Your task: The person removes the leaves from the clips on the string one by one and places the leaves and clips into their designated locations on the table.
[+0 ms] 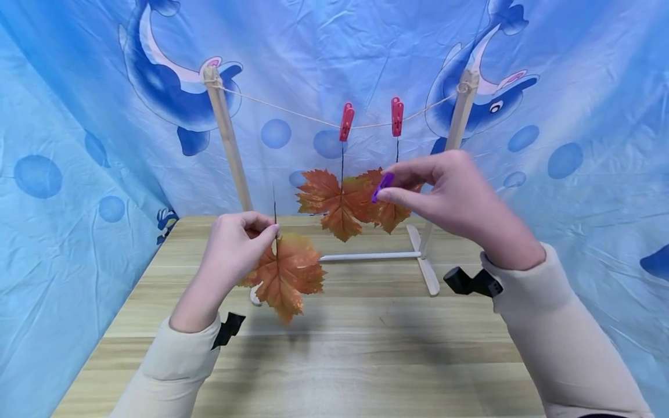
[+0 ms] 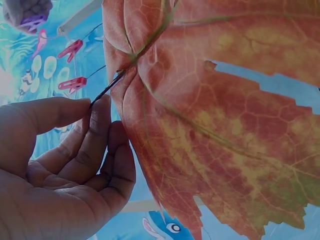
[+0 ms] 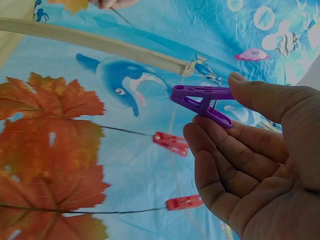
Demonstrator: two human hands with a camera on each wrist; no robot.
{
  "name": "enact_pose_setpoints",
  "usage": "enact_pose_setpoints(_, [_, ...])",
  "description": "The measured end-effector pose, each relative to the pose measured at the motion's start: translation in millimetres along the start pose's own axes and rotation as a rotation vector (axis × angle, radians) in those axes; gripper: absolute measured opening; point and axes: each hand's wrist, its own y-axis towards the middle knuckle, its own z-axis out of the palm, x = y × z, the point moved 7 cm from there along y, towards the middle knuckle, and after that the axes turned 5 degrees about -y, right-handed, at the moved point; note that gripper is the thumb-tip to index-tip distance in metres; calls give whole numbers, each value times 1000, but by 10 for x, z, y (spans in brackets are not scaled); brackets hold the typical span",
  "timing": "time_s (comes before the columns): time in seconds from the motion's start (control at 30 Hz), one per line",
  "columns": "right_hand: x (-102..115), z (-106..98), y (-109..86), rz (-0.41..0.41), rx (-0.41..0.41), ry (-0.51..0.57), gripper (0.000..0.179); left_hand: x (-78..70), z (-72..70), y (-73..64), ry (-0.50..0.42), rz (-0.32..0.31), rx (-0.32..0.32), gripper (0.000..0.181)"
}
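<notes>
In the head view my left hand (image 1: 235,244) pinches the dark stem of an orange maple leaf (image 1: 287,276), which hangs below the fingers over the table. The left wrist view shows thumb and fingertips on that stem (image 2: 107,90) close to the leaf's base. My right hand (image 1: 444,186) holds a purple clothespin (image 1: 383,187) between thumb and fingers. In the right wrist view the purple clothespin (image 3: 202,102) has its tip pointing away from the palm. Two more maple leaves (image 1: 340,203) hang by their stems from red clothespins (image 1: 346,122) on a string (image 1: 282,113).
The string runs between two wooden posts, a left post (image 1: 227,139) and a right post (image 1: 462,110). A pale crossbar (image 1: 371,256) and a foot (image 1: 430,276) of the stand rest on the wooden table (image 1: 334,360). A blue dolphin-print curtain (image 1: 313,46) surrounds it.
</notes>
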Motion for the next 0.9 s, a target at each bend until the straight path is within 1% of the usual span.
enact_pose_setpoints(0.13, [-120, 73, -163, 25, 2, 41, 21, 31, 25, -51, 10, -5, 9, 11])
enact_pose_setpoints(0.2, [-184, 116, -243, 50, 11, 60, 22, 52, 39, -76, 15, -13, 14, 10])
enact_pose_setpoints(0.43, [-391, 261, -456, 172, 78, 52, 23, 150, 107, -138, 3, -57, 49, 10])
enact_pose_setpoints(0.53, [-468, 318, -524, 201, 94, 52, 23, 207, 144, -155, -6, -79, 65, 10])
enact_pose_setpoints(0.6, [-511, 358, -555, 196, 91, 63, 23, 249, 170, -167, -2, -93, 76, 10])
enact_pose_setpoints(0.77, [-602, 463, -618, 160, 84, 84, 22, 340, 248, -199, 9, -94, 95, 9])
enact_pose_setpoints(0.9, [-680, 522, -672, 173, 94, 99, 20, 405, 305, -218, 22, -94, 118, 9])
